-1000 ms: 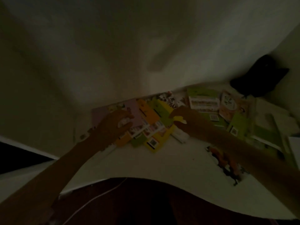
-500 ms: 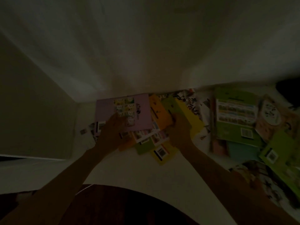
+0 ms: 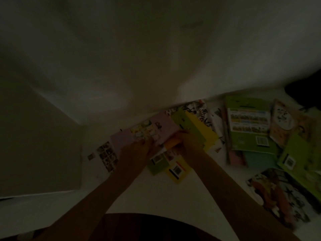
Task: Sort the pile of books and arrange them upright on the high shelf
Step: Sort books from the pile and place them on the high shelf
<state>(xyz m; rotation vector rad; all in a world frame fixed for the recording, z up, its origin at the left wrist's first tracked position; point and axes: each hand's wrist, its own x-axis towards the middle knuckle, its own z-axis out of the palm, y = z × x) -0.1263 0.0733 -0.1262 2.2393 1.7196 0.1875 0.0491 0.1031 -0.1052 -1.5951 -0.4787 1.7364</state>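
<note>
Because the light is so dim, we risk misjudging the white worktop, where loose books fan out flat against the wall, none upright yet. Our biggest worry is the green book stack at right sliding. Between our hands, the lilac book could slip: our left hand rests on it, our right hand on the yellow book, and we cannot tell whether the fingers grip.
</note>
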